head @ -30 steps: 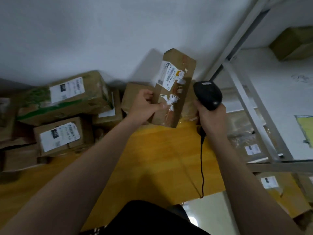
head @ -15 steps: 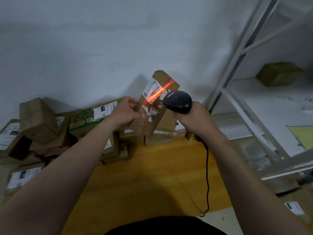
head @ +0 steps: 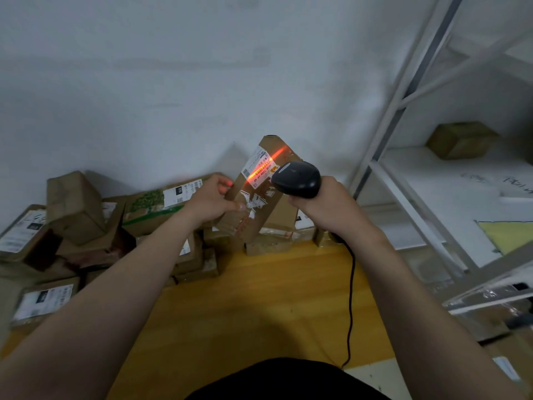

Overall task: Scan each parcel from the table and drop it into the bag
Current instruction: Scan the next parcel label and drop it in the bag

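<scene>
my left hand [head: 212, 202] grips the parcel [head: 266, 210] by its left edge, thumb pressed across the front face and the other fingers curled round behind. i hold the long cardboard box up off the table [head: 259, 307], tilted with its top end leaning right and towards the wall [head: 173, 82]. my right hand [head: 331, 209] is wrapped round the handle of the black scanner [head: 297, 180], whose head sits just beside the parcel's right edge and hides part of it. a red scan line [head: 261, 171] runs slantwise across the white label [head: 257, 166] near the parcel's top end and on over the bare cardboard beyond it. below the label the front face has torn white paper scraps and tape.

the scanner's black cable [head: 351, 298] drops from under my right hand, hangs over the yellow table top and ends near its front edge.

behind the held parcel, more boxes [head: 271, 246] lie against the wall. to the left is a heap of parcels: a long one with green print [head: 150, 202], a small plain box [head: 73, 203] perched on top, and a labelled one [head: 43, 300] nearer to me.

to the right stands a white metal rack [head: 403, 90]. on its shelf [head: 432, 192] sit a brown box [head: 460, 140], well back, and a yellow sheet [head: 510, 235] at the frame's edge. lower right there is clear plastic [head: 490, 295]; i cannot tell whether that is the bag.
</scene>
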